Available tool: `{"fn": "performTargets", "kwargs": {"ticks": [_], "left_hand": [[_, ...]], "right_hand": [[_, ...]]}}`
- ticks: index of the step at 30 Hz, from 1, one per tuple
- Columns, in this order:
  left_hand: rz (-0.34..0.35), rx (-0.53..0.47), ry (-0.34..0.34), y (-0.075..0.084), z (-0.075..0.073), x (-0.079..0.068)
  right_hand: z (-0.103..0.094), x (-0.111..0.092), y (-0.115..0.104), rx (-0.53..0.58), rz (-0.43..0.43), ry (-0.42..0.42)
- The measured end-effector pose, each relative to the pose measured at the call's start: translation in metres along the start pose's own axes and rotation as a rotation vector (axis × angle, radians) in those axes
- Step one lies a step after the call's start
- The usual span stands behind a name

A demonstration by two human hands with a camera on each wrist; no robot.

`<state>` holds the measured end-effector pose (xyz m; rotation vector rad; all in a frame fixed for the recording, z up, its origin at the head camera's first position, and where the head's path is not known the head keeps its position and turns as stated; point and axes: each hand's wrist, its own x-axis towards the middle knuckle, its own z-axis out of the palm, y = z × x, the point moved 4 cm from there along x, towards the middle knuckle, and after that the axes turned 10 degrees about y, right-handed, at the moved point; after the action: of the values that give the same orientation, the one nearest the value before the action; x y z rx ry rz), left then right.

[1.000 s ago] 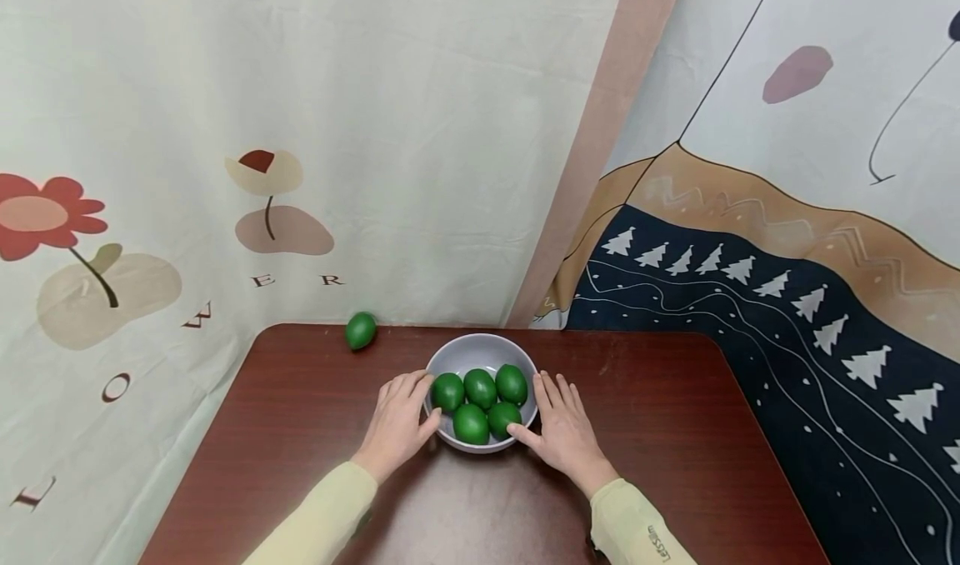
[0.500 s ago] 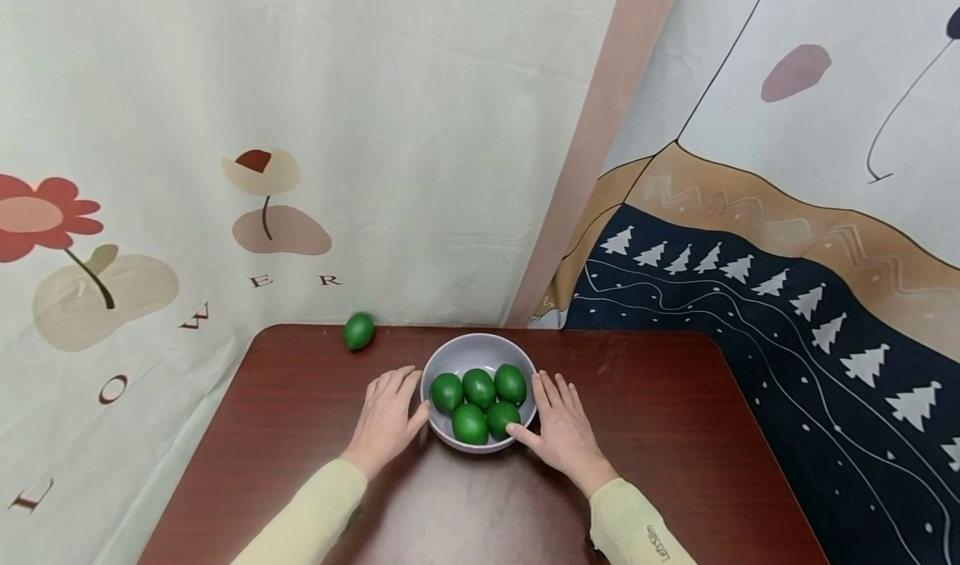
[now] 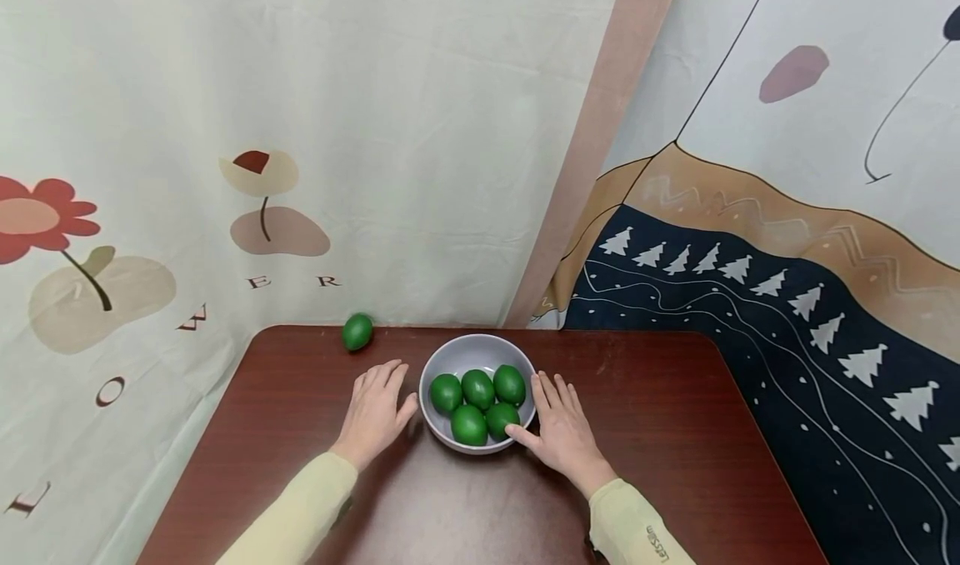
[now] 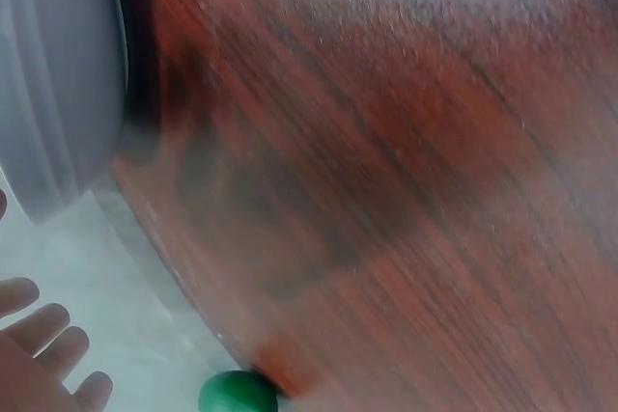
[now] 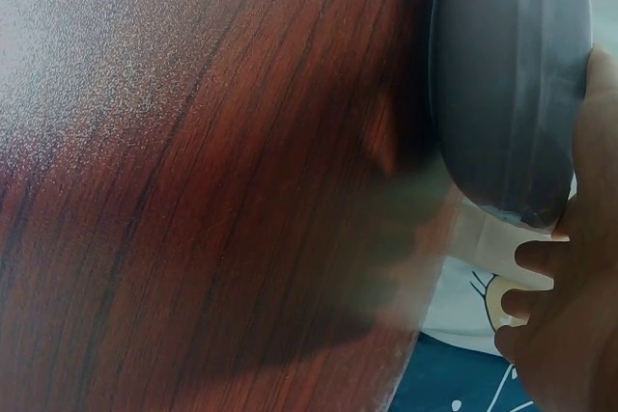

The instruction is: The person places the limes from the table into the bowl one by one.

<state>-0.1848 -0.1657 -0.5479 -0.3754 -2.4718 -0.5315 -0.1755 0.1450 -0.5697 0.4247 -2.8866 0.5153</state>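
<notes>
A grey bowl [image 3: 478, 350] holds several green limes [image 3: 477, 388] near the far side of the table. To its left my left hand [image 3: 372, 411] hovers over the tabletop, apart from the bowl, with loose, spread fingers. The left wrist view has its fingertips [image 4: 70, 344] beyond the bowl's outer wall [image 4: 58, 74]. My right hand [image 3: 562, 432] rests against the bowl's right side, its fingers fairly straight and its thumb at the near rim. In the right wrist view this hand [image 5: 579, 306] lies along the bowl [image 5: 507, 84]. One more lime [image 3: 357, 332] sits at the table's back left edge.
The dark red wooden table [image 3: 660, 432] has rounded far corners. Behind it hangs a pale curtain [image 3: 420, 148] with flower prints and letters. A dark blue fabric [image 3: 750, 357] with white trees covers the right side.
My left hand has let go of the bowl and drawn back to the left. My right hand stays at the bowl's right side, and the limes have not moved.
</notes>
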Motion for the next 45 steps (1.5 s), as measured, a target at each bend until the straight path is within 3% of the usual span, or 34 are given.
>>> {"fn": "performTargets", "kwargs": {"ticks": [10, 25, 36, 45], "left_hand": [[-0.042, 0.007, 0.039, -0.017, 0.0, 0.003], [-0.118, 0.027, -0.041, -0.045, 0.001, 0.006], [-0.219, 0.056, -0.116, -0.068, 0.005, 0.003], [-0.243, 0.088, -0.15, -0.079, 0.005, 0.008]], "right_hand": [[0.001, 0.0, 0.001, -0.002, 0.006, -0.016], [0.001, 0.0, 0.001, 0.003, 0.001, -0.005], [0.003, 0.0, 0.003, -0.014, -0.019, 0.018], [0.001, 0.001, 0.002, -0.027, -0.017, 0.001]]}}
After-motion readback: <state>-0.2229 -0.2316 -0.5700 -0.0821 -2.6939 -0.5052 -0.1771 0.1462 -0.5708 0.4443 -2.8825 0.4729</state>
